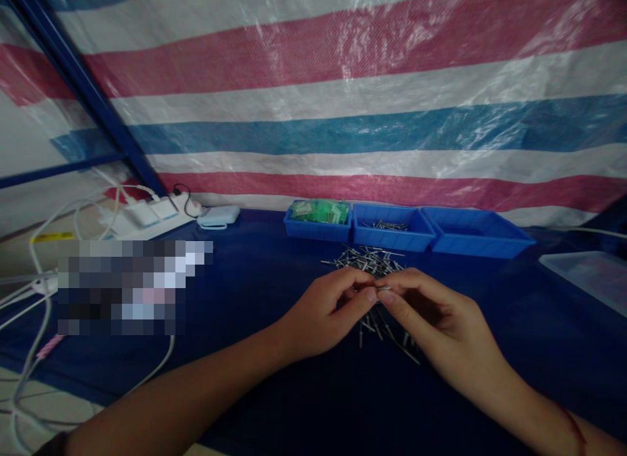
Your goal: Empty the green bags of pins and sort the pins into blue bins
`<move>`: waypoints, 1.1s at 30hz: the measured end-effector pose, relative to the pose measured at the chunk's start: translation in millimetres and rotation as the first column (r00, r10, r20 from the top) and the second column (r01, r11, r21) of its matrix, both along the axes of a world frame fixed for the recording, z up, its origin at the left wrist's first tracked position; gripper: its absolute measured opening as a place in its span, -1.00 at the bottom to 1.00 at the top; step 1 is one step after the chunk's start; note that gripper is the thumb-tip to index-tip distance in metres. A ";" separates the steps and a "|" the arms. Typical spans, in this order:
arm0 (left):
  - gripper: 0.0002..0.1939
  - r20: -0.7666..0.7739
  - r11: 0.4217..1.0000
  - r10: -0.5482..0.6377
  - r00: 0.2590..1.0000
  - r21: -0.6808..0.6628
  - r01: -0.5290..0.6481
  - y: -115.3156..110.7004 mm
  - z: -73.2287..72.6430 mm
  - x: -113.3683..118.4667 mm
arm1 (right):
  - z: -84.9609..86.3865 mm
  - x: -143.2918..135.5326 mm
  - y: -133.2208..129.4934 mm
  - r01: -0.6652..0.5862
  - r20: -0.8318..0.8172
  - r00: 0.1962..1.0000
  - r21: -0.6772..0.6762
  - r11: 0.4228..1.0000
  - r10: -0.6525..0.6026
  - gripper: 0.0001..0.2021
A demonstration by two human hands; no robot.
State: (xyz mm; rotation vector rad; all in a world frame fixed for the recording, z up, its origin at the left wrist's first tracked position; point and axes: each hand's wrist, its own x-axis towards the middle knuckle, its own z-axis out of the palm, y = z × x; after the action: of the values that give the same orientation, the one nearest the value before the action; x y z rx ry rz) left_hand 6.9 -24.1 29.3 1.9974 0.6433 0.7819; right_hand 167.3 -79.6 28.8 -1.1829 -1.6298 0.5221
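Note:
My left hand (328,312) and my right hand (448,325) meet fingertip to fingertip over a heap of thin metal pins (375,260) on the dark blue table. Between the pinched fingertips a small, light-coloured piece (385,288) shows; it looks like one of the pins, mostly hidden by the fingers. Both thumbs press against the index fingers. More pins are spread below and behind my hands.
Behind the heap stand a blue bin (318,232) with green bags, a bin (394,237) with loose pins and another blue bin (477,244). A translucent lid (585,273) lies right; a power strip (151,217), cables and a light blue case (219,216) are left.

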 end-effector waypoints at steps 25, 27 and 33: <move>-0.80 0.012 0.999 -0.021 1.000 -0.025 0.021 0.4 -3.9 1.1 | -4.4 -1.7 -0.7 0.036 -0.034 0.999 0.015 0.999 -0.036 -0.89; -0.81 0.019 1.000 -0.013 1.000 -0.015 0.013 0.8 -4.2 1.1 | -3.5 -1.7 -1.4 0.036 -0.042 0.999 0.030 0.999 -0.035 -0.90; -0.88 0.066 0.999 0.032 0.997 0.039 -0.035 1.2 -4.5 0.7 | -0.5 -0.3 -3.1 -0.007 -0.022 1.000 0.079 0.997 0.009 -0.85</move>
State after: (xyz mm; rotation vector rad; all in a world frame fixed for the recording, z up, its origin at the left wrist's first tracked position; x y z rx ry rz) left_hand 7.6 -23.0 24.7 1.9931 0.6288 0.8826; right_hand 167.0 -82.8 28.3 -1.1090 -1.6221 0.4701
